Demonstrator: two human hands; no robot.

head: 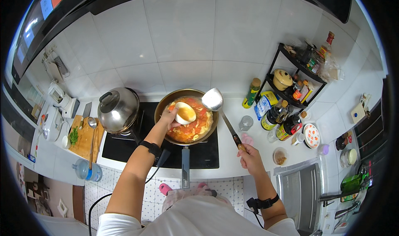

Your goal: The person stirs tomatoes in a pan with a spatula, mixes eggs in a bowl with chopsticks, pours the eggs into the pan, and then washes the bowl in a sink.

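My left hand [170,118] grips the rim of a white bowl [185,112] and holds it tilted over the frying pan [160,111]. Some yellow-orange liquid, like beaten egg, lies in the bowl. Beneath it the pan holds a red and yellow tomato-and-egg mixture [187,133] with liquid around it. In my right hand [249,158] is the wooden end of a metal wok spatula [213,99]; its blade is raised at the pan's right rim. The pan sits on a black cooktop [137,153], its grey handle [185,167] pointing towards me.
A domed, lidded steel pot [118,111] stands on the left burner. Farther left, a cutting board [85,142] holds chopped greens [74,136] and a ladle [92,122]. An empty glass [246,123], sauce bottles [271,117] and a black corner rack [285,97] are at right.
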